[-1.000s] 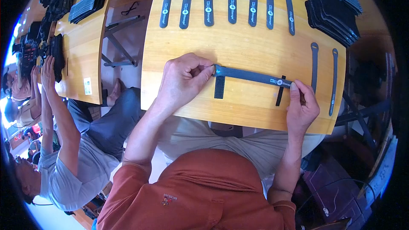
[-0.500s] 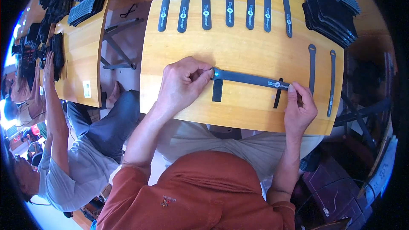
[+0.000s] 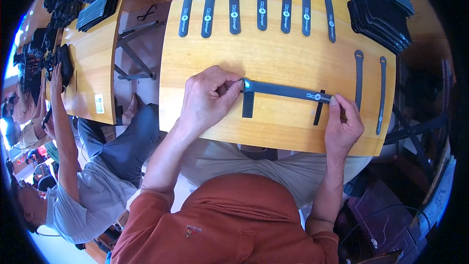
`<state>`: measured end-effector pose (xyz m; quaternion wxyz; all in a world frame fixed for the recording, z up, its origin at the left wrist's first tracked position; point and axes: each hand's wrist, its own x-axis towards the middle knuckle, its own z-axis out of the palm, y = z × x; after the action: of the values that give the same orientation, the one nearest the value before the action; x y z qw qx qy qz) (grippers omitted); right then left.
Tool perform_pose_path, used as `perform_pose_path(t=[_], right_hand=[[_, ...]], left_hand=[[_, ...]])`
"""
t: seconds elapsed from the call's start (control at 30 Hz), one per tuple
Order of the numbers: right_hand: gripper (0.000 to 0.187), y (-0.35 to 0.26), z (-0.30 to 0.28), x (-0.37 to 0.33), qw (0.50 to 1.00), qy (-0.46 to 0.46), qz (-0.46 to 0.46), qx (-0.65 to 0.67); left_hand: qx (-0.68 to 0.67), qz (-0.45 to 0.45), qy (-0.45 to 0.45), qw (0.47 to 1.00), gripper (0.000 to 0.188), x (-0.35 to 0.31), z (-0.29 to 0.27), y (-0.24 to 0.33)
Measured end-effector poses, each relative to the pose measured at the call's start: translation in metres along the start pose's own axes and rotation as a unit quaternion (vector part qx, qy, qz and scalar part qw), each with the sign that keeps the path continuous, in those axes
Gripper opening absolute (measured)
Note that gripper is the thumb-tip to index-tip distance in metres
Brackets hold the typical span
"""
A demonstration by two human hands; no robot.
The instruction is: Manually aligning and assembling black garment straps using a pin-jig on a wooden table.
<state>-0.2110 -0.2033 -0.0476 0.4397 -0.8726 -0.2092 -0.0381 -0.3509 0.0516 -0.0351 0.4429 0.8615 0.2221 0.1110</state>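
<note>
1. Left hand (image 3: 207, 99), centre of frame, fingers curled and pinched on the left end of a long flat dark grey strap with a small round logo patch (image 3: 286, 91).
2. Right hand (image 3: 343, 127), right of centre, fingertips pressed on the strap's right end; hands well apart, one at each end.
3. Strap lies flat across the lower middle of the light wooden table (image 3: 273, 63), near its front edge.
4. Short dark tab (image 3: 248, 104) hangs below the strap's left end; thin dark strip (image 3: 318, 110) crosses under it near the right hand.
5. Row of six matching dark straps (image 3: 259, 5) at top centre of the table.
6. Two narrow dark straps (image 3: 370, 88) upright at right, just beside the right hand.
7. Stack of dark folded pieces (image 3: 378, 5) upper right.
8. Another person in a grey shirt (image 3: 85, 195) lower left, hand at a second wooden table (image 3: 90, 63).
</note>
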Motion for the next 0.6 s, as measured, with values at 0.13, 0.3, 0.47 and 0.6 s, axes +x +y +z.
perform_pose_path(t=[0.13, 0.3, 0.47, 0.6], right_hand=[[0.009, -0.0017, 0.0013, 0.0001, 1.0, 0.0, 0.002, 0.002], [0.009, 0.0003, 0.0025, 0.0003, 1.0, 0.011, -0.008, 0.002], [0.009, -0.0031, 0.0018, 0.0012, 1.0, 0.012, -0.011, -0.015], [0.01, -0.0027, 0.0009, 0.0007, 0.999, 0.018, -0.022, -0.023]], left_hand=[[0.008, 0.003, 0.002, 1.0, 0.008, -0.0006, 0.0, 0.0011], [0.012, 0.0, 0.003, 1.0, 0.01, -0.0011, 0.0008, 0.0022], [0.006, 0.017, 0.001, 1.0, 0.009, -0.0007, 0.0007, 0.0044], [-0.002, 0.072, 0.021, 0.997, 0.013, 0.0006, 0.0063, -0.0019]])
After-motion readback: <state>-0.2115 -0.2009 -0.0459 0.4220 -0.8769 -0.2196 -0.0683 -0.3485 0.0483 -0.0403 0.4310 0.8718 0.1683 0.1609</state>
